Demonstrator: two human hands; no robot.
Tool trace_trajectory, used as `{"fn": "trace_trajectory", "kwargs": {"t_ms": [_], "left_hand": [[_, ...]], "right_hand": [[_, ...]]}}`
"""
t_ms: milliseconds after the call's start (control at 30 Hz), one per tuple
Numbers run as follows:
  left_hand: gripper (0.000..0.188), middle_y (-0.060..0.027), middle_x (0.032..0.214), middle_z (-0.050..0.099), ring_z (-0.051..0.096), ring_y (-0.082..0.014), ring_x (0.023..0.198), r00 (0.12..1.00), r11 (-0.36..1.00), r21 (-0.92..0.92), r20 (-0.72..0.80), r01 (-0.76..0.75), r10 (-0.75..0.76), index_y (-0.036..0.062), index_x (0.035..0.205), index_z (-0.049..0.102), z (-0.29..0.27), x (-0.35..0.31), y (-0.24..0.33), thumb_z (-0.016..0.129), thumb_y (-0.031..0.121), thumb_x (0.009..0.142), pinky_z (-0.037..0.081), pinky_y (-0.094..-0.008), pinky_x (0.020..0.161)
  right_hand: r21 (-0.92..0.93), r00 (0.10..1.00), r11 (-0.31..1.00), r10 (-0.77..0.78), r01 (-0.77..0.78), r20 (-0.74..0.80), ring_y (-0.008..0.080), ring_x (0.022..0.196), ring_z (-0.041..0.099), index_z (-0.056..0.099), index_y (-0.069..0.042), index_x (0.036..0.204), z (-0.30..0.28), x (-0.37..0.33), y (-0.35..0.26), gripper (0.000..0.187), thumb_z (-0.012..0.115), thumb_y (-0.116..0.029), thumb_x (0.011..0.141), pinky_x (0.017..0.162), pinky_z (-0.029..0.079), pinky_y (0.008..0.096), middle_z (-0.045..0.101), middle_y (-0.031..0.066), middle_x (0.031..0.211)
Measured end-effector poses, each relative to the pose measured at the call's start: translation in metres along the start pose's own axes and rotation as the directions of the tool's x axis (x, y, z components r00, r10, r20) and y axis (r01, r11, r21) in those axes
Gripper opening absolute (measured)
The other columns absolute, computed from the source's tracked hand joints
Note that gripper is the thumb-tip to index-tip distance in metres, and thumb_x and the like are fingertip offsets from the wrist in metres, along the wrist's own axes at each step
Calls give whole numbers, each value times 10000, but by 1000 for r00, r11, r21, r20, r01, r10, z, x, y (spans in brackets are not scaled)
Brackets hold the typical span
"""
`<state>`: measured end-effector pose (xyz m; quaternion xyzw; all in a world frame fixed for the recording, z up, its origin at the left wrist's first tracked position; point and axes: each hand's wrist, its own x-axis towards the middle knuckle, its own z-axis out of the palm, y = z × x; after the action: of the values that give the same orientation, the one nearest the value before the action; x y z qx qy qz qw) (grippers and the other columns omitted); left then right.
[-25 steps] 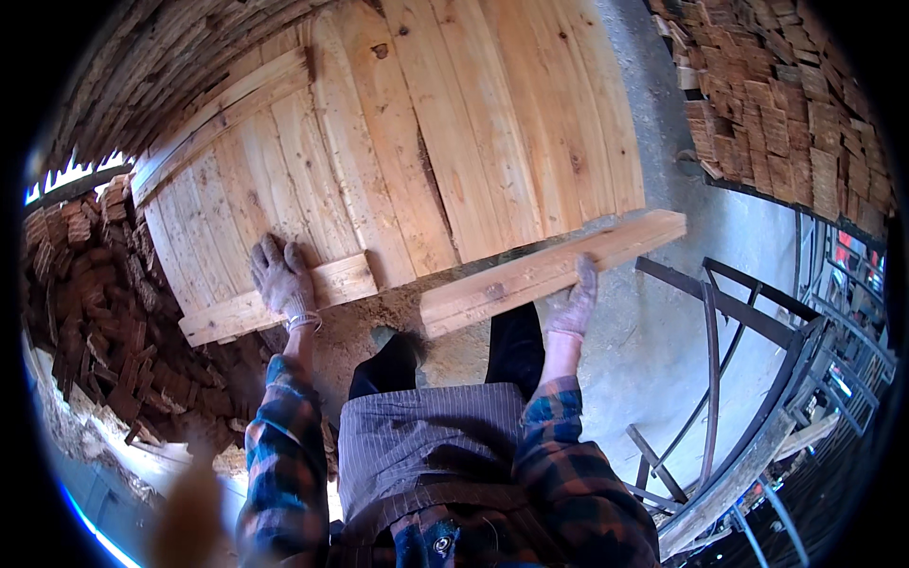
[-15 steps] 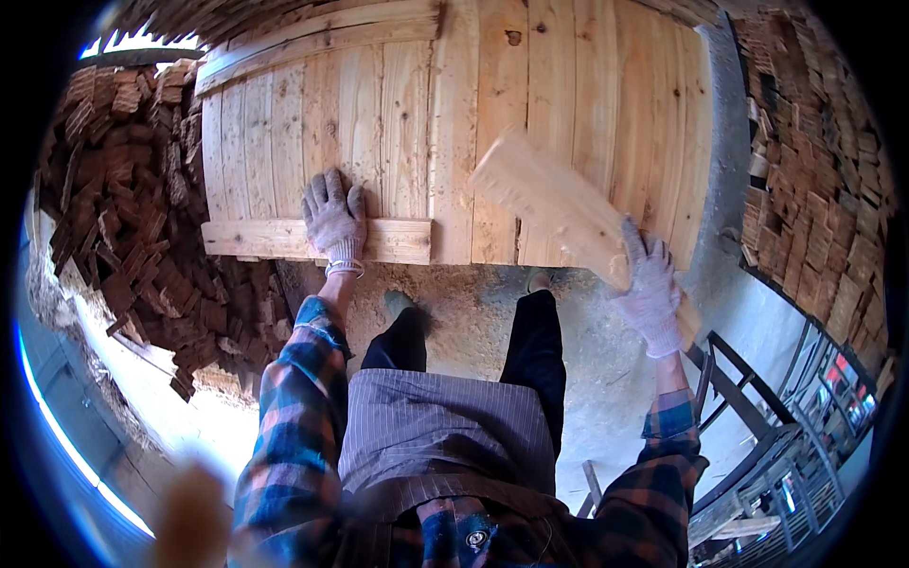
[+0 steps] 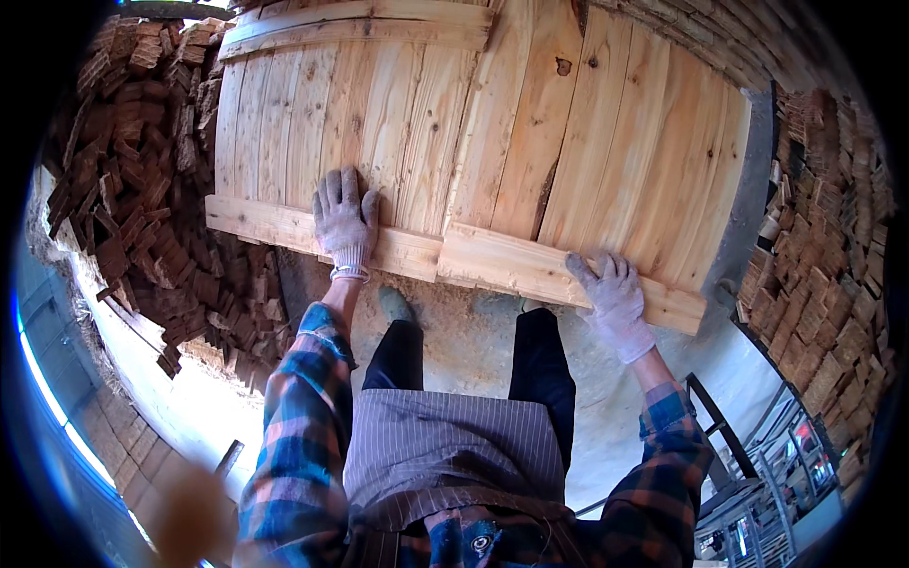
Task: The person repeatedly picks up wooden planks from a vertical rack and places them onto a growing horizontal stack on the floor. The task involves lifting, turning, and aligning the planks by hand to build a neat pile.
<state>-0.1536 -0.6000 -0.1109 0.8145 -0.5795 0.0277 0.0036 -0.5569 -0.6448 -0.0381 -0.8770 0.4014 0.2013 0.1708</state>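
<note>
Planks laid side by side form a wide wooden panel point(image 3: 379, 114) in front of me. My left hand point(image 3: 345, 220), in a grey work glove, lies flat with fingers stretched over the left batten point(image 3: 260, 220) and onto the planks. A shorter wooden board point(image 3: 511, 263) now lies across the panel's near right edge, its left end against the batten. My right hand point(image 3: 614, 295), gloved too, grips this board across its width, with fingertips at its far edge and the palm at its near edge.
Another batten point(image 3: 355, 30) crosses the panel's far left side. Heaps of small wood pieces point(image 3: 133, 180) stand at the left, with stacked pieces point(image 3: 814, 256) at the right. A dark metal frame point(image 3: 724, 431) is near my right forearm. My feet stand on the dusty floor point(image 3: 445, 341).
My right hand has brought the board from a slanted, raised position down onto the panel's near edge, in line with the left batten. My left hand stays on its batten. The view has shifted slightly.
</note>
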Motion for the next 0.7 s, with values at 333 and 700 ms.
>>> {"fn": "trace_trajectory", "kwargs": {"t_ms": [333, 700], "left_hand": [[551, -182, 1300, 463, 407, -384, 1221, 998, 998, -57, 58, 10, -7, 55, 1298, 462, -10, 18, 22, 519, 387, 862, 287, -466, 1062], [579, -206, 1379, 404, 342, -380, 1302, 980, 985, -96, 156, 141, -125, 73, 1342, 425, -16, 0, -3, 486, 412, 876, 237, -467, 1099]], "right_hand": [[-189, 964, 971, 97, -146, -246, 351, 1124, 462, 308, -292, 1426, -124, 155, 156, 861, 730, -254, 676, 950, 392, 442, 434, 180, 1269], [-197, 977, 979, 4, -47, -214, 373, 1158, 454, 254, -266, 1443, -97, 203, 150, 933, 672, -83, 629, 971, 419, 438, 420, 197, 1302]]}}
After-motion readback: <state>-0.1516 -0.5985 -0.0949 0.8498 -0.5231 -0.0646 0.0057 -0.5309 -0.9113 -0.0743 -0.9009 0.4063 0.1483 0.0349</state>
